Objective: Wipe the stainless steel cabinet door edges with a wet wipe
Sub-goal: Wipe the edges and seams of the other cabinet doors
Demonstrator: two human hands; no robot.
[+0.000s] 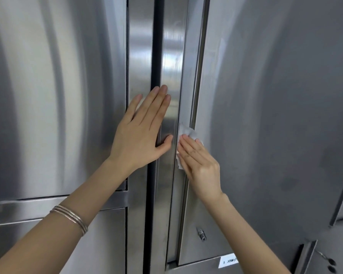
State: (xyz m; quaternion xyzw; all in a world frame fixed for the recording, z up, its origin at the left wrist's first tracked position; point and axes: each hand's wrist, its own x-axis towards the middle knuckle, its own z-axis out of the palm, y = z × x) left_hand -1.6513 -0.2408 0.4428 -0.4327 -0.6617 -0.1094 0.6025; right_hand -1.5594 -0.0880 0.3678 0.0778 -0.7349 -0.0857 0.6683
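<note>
left hand [145, 131]: flat, fingers straight, on brushed steel door edge [172, 56]
right hand [200, 165]: at its 4 o'clock, straight fingers pressing crumpled white wet wipe [187, 132]

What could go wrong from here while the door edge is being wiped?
The wet wipe is bunched under the flat right hand, not gripped, so it may slip out or skip part of the edge channel. The left hand rests flat on the neighbouring steel strip and may leave smudges. Lower down, the wipe could snag on the metal fitting.
</note>
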